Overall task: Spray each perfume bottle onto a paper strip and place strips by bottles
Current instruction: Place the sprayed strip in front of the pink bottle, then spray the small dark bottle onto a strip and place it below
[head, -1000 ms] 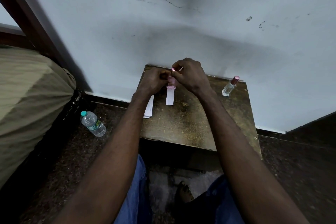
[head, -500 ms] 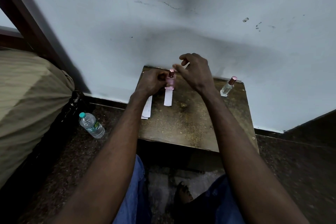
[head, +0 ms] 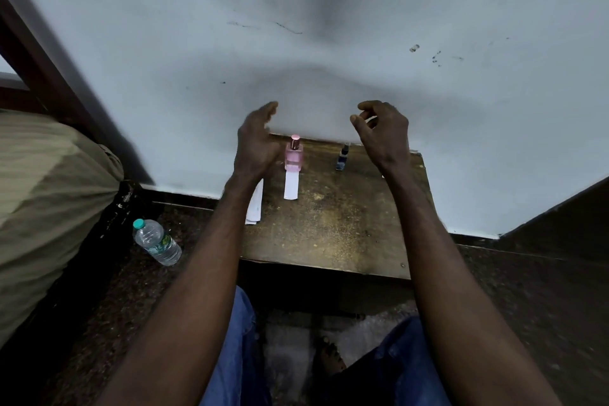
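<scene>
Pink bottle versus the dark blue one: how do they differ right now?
The pink bottle is wider and pale, with a rose cap; the dark blue bottle is slimmer and dark-capped. The pink bottle has a paper strip in front; the dark blue bottle has none. Both stand upright, untouched.

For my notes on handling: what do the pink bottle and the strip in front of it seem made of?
Pink bottle: probably clear glass or hard plastic, glossy, tinted pink, with a shiny metallic-looking cap. Strip: likely matte white paper, thin and flat on the table.
</scene>
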